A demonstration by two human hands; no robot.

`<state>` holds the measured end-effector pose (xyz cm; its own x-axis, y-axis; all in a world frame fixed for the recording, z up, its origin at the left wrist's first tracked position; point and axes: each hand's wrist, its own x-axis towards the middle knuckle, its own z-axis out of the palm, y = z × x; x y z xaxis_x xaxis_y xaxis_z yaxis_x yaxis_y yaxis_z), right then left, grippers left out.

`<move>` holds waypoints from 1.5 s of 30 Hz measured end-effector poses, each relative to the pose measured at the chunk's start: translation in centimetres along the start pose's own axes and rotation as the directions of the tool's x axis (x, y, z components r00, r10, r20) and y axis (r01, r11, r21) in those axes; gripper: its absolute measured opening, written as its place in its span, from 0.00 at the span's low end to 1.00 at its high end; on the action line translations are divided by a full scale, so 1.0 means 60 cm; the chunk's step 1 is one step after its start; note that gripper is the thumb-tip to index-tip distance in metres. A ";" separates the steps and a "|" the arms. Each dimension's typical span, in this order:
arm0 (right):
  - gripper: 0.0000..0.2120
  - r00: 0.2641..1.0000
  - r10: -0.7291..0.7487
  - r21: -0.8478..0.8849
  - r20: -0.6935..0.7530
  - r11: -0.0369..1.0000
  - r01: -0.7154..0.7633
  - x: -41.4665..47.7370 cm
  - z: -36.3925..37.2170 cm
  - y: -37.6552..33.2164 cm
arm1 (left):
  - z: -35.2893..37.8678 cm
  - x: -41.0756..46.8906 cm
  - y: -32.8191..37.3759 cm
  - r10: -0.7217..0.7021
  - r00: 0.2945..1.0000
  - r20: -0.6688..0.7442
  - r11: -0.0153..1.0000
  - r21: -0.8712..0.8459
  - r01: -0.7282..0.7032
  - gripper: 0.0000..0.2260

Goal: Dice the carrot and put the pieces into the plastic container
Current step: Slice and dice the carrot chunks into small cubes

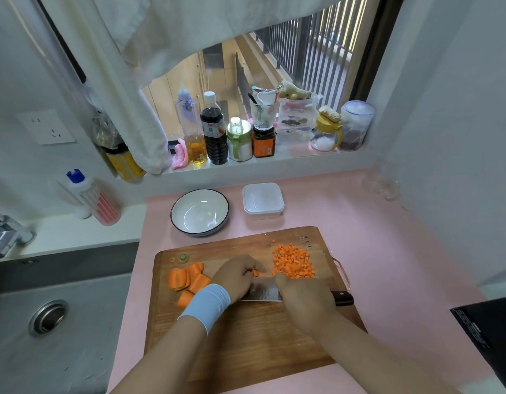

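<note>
Carrot chunks (186, 280), a small orange carrot strip (256, 273) and a heap of carrot dice (293, 261) all lie on the brown rectangular wooden cutting board (246, 345). The board rests on the pale pink countertop (394, 265) closest to the camera.

Both forearms reach in over the board's near edge, and the left wrist wears a pale blue wristband (207, 305). The left hand (237, 277) is curled, knuckles up, its fingertips pinning the strip to the wood. Just beside it, the right hand (306, 294) is closed round the steel-bladed kitchen knife (263, 292) — the blade shows between the two hands, and the dark end of the handle sticks out to the right of the fist.

The thick orange chunks sit in a loose cluster left of the left hand, touching one another. The small orange cubes are piled beyond the right hand, on the far right part of the board, with a stray cube a little past the heap. A small green-centred carrot end (183, 256) lies near the far left corner.

Behind the board stand a round white ceramic bowl with a dark rim (172, 216) and, to its right and apart from it, the square clear plastic container (263, 201).

Off to the left is a grey sink (84, 351) with a round metal drain (48, 317) — farthest back, a window sill holds a row of bottles and jars (215, 132).
</note>
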<state>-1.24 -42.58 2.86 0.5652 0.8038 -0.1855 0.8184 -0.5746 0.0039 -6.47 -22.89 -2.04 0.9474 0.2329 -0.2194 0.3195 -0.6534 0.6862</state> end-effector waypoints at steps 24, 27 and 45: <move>0.09 0.820 0.430 0.727 0.379 0.409 -0.551 0.003 0.036 -0.019 | -0.025 -0.077 -0.117 -0.220 0.925 -0.311 0.834 0.433 0.344 0.27; 0.09 0.810 0.477 0.716 0.341 0.426 -0.553 0.010 0.035 0.006 | -0.030 -0.071 -0.124 -0.219 0.937 -0.273 0.856 0.407 0.319 0.22; 0.09 0.885 0.355 0.677 0.302 0.574 -0.461 0.037 0.041 -0.031 | 0.009 -0.048 -0.064 -0.341 0.900 -0.270 0.932 -0.226 0.285 0.13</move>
<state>-1.78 -40.13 0.02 0.7595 0.4608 -0.4591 0.1389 -0.8044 -0.5777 -10.40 -21.47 -4.42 0.7395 0.6273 -0.2442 0.5642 -0.3797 0.7332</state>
